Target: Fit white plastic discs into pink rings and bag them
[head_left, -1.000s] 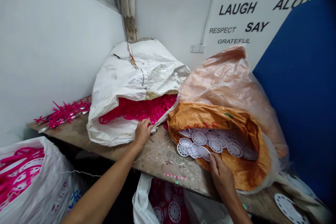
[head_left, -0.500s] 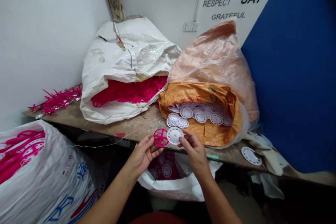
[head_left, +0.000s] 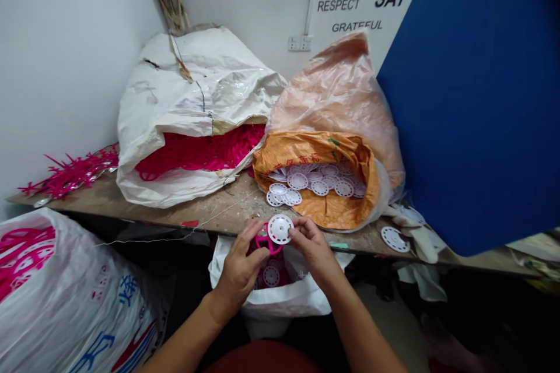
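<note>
My left hand (head_left: 240, 268) grips a pink spoked plastic wheel (head_left: 261, 242) below the bench edge. My right hand (head_left: 311, 245) pinches a white perforated disc (head_left: 280, 228) and holds it over the pink wheel, so the two parts overlap. Most of the wheel is hidden behind the disc and my fingers. Both hands hover above an open white bag (head_left: 280, 294) holding joined pink-and-white pieces.
On the wooden bench (head_left: 219, 213) a white sack (head_left: 184, 122) spills pink wheels, and an orange sack (head_left: 332, 169) spills white discs. Pink plastic scraps (head_left: 70, 172) lie far left. A large printed sack (head_left: 65, 297) stands lower left. A blue panel (head_left: 472, 99) rises at right.
Both hands left the sacks, each carrying a part, and came together below the bench edge. The white disc has moved over the pink wheel. The view shifted down and right.
</note>
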Demonstrator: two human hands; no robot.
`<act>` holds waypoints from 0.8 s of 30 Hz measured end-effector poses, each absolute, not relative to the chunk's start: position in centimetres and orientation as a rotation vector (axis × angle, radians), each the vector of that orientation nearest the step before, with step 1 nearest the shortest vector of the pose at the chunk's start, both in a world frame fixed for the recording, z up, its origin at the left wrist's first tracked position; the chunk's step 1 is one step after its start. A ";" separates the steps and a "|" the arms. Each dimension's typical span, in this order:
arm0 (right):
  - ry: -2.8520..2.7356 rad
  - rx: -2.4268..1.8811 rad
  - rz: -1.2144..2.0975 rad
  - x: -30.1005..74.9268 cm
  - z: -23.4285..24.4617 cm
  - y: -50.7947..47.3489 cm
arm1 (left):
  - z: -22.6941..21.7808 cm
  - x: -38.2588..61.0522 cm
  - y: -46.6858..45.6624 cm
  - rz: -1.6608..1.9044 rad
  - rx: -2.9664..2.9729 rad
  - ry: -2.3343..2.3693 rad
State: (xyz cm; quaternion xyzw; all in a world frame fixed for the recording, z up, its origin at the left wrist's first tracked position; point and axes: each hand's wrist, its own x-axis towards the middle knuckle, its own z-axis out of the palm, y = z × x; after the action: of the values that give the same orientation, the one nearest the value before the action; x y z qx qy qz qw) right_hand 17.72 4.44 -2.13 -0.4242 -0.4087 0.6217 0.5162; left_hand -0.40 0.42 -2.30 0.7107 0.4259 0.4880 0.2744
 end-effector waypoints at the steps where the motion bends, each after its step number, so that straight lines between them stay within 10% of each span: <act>1: -0.989 -1.001 1.518 17.6 -2.2 4.4 | -2.3 -0.2 0.1 1.319 1.842 1.156; 15: -1.832 -1.186 0.495 16.6 -2.2 3.4 | -1.8 1.0 0.9 1.244 0.781 1.145; 24: -1.796 -1.201 1.050 16.5 -2.4 3.5 | -2.3 0.0 0.6 1.200 1.444 1.324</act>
State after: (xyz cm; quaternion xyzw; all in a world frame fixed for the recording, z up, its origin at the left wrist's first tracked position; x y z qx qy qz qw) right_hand 16.50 3.54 -2.35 -0.4661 -0.6972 0.4077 0.3612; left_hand -0.02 0.56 -2.29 0.5735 0.5255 0.4766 0.4096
